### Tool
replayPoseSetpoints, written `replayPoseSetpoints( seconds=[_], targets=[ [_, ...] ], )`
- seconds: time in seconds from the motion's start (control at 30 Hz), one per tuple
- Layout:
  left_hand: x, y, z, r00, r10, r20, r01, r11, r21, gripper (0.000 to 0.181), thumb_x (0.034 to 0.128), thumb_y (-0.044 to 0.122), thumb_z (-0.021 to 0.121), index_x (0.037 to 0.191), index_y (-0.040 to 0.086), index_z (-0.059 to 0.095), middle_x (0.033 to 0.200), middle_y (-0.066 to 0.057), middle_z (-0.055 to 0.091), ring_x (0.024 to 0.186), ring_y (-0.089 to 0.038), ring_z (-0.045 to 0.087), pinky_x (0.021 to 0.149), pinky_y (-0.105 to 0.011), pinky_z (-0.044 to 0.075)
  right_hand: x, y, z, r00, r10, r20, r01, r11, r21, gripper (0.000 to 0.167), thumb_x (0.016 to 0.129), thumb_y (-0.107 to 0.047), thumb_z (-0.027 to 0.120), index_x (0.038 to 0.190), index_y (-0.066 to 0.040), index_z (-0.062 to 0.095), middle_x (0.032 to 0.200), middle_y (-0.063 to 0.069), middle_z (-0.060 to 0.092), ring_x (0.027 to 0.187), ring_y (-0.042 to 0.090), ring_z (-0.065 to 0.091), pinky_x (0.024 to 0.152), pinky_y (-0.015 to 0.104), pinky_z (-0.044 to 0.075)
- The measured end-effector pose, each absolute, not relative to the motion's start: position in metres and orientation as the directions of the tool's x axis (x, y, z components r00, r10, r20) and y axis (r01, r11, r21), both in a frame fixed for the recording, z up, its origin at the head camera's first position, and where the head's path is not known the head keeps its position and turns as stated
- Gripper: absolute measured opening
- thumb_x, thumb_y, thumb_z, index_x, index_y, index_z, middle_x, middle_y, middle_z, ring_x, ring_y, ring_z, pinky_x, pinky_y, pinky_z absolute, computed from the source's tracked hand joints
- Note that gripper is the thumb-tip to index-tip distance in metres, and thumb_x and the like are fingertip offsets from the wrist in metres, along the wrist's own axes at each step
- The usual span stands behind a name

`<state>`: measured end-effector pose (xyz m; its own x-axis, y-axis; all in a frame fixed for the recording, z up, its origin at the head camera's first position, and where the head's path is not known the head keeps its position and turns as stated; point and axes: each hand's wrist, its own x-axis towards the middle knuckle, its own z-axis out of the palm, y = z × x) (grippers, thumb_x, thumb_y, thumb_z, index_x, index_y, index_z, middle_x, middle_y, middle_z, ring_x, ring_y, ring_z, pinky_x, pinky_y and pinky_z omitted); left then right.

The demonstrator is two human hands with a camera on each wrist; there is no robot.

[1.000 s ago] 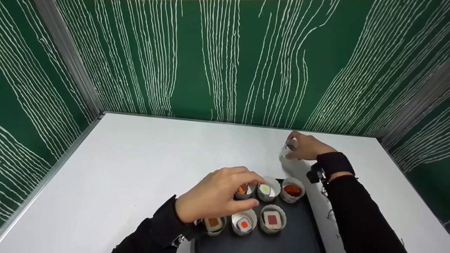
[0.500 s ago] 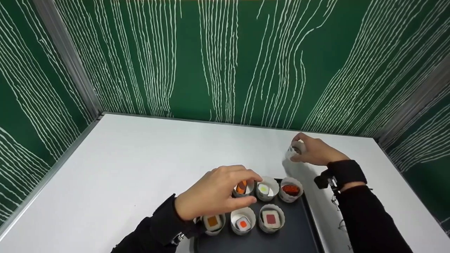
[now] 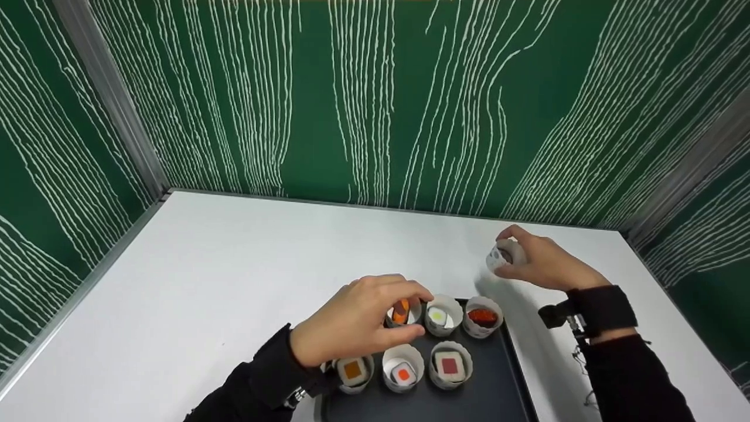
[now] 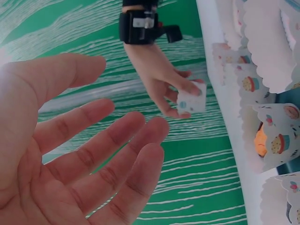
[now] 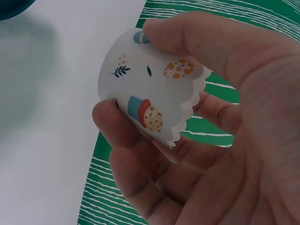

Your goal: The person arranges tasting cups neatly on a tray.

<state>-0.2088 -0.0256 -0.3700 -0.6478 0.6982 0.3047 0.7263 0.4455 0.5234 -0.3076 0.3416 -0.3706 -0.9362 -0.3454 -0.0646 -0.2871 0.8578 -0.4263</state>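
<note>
My right hand [image 3: 548,262] pinches a white paper baking cup [image 3: 496,258] between thumb and fingers, above the back right of the table. Its printed cupcakes and scalloped rim show in the right wrist view, where the cup [image 5: 154,79] is tilted. Something dark shows inside, too small to tell. My left hand [image 3: 357,322] hovers over the left part of a black tray [image 3: 492,398], palm facing right, fingers apart and holding nothing. Beneath and beside it stand several paper cups with sushi-like pieces, among them a cup [image 3: 409,316] with an orange piece, partly hidden by the fingers.
The tray's back right corner bears a cup with a red piece [image 3: 482,317]; next to it stands one with a green-centred roll [image 3: 436,316]. The front row includes a red-centred square piece [image 3: 449,366]. Green, white-lined panels [image 3: 316,105] enclose the white table [image 3: 252,252].
My right hand has moved right and slightly toward me with the paper cup in its fingers. The left hand has stayed nearly still over the tray.
</note>
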Motion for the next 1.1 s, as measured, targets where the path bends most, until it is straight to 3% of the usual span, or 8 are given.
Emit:
replayPoseSetpoints(
  seconds=[0.2,0.47,0.83,1.1],
  targets=[
    [-0.208,-0.026,-0.370,-0.652,0.687,0.321,0.727,0.446,0.522,0.035,0.1003,0.026,0.077,0.133,0.016,0.070,0.105,0.003,0.072,0.096,-0.010,0.067,0.087,-0.026,0.054,-0.293,0.342,-0.368,-0.930,-0.366,-0.027,-0.314,0.831,-0.460,0.058,0.098,-0.037,0.078,0.142,-0.012,0.052,0.110,0.010,0.072,0.091,0.020,0.062,0.082,0.039,0.049],
    [-0.208,-0.024,-0.372,-0.652,0.677,0.342,0.727,0.431,0.534,0.041,0.0997,0.022,0.078,0.139,0.016,0.067,0.109,0.001,0.074,0.095,-0.008,0.068,0.081,-0.020,0.053,-0.276,0.336,-0.363,-0.926,-0.379,0.000,-0.333,0.815,-0.474,0.058,0.098,-0.038,0.079,0.143,-0.013,0.052,0.111,0.007,0.073,0.094,0.017,0.064,0.079,0.032,0.052],
    [-0.206,-0.017,-0.375,-0.657,0.652,0.379,0.723,0.402,0.561,0.046,0.1004,0.020,0.076,0.144,0.015,0.064,0.122,-0.002,0.074,0.101,-0.007,0.072,0.092,-0.027,0.057,-0.253,0.315,-0.356,-0.902,-0.429,0.054,-0.404,0.792,-0.458,0.055,0.098,-0.031,0.080,0.143,-0.016,0.053,0.112,0.001,0.072,0.096,0.013,0.067,0.081,0.031,0.055],
    [-0.200,-0.009,-0.379,-0.620,0.628,0.471,0.766,0.354,0.536,0.046,0.1010,0.017,0.074,0.145,0.013,0.064,0.126,-0.003,0.071,0.090,-0.008,0.060,0.078,-0.018,0.047,-0.238,0.290,-0.354,-0.860,-0.503,0.083,-0.472,0.726,-0.500,0.051,0.097,-0.024,0.081,0.140,-0.017,0.054,0.108,-0.001,0.070,0.092,0.010,0.067,0.077,0.028,0.057]
  ],
)
